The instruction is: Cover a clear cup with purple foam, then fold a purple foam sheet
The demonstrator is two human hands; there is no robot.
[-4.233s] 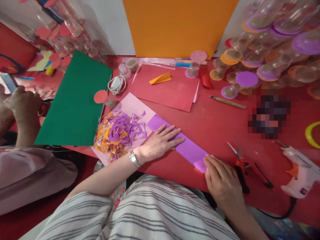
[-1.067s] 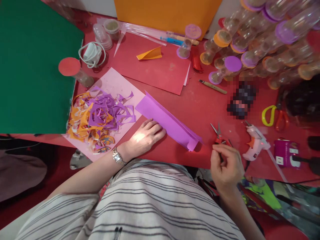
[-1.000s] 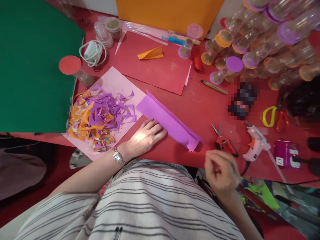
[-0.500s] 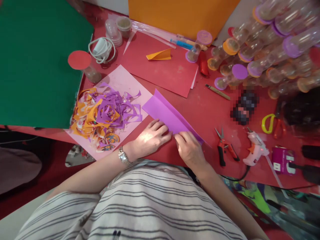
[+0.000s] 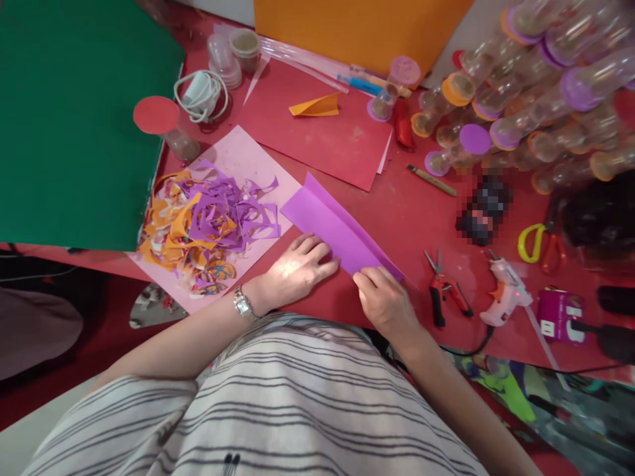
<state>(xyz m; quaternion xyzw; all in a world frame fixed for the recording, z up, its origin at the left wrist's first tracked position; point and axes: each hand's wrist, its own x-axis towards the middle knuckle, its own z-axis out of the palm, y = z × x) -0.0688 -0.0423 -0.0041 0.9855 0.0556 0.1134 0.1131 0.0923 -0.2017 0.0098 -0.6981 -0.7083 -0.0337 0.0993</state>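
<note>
A folded purple sheet (image 5: 332, 228) lies slantwise on the red table, its long upper edge slightly raised. My left hand (image 5: 300, 268), with a watch on the wrist, rests on the sheet's lower edge, palm down and fingers apart. Farther right along the same edge, my right hand (image 5: 384, 297) has its fingers bent together against the paper; what lies beneath the fingertips is hidden. Left of the sheet, purple and orange paper scraps (image 5: 213, 211) are heaped on a pink sheet (image 5: 238, 149).
Red-handled pliers (image 5: 441, 291), a pink glue gun (image 5: 506, 291) and yellow-handled scissors (image 5: 530, 242) lie at the right. Stacked clear tubes (image 5: 526, 132) fill the back right. A red sheet (image 5: 317, 139) lies behind; a green board (image 5: 79, 132) stands left.
My right hand has slid a little to the right along the purple sheet's lower edge, away from my left hand. My left hand stays nearly in place.
</note>
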